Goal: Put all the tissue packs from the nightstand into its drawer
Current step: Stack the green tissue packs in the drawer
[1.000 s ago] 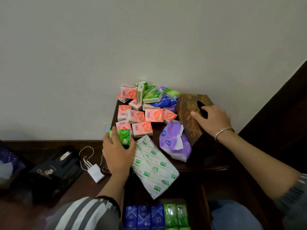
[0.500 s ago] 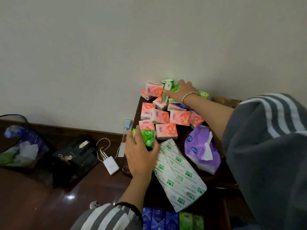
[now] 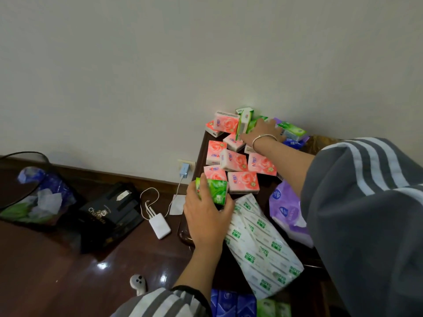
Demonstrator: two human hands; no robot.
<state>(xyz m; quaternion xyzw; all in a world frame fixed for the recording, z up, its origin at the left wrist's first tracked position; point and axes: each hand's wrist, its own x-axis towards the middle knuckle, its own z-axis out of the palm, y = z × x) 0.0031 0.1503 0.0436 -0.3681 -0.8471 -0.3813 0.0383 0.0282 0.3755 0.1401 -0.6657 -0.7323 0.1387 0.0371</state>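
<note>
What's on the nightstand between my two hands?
Several pink tissue packs lie between the left hand, which grips a green pack, and the right hand at the back; the head view shows it.

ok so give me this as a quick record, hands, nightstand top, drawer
left hand: grips a green pack at the nightstand front left corner
right hand: on the back green packs by the wall, grip unclear
nightstand top: pink packs, white ROYO pack, purple pack
drawer: open, blue packs inside
</note>
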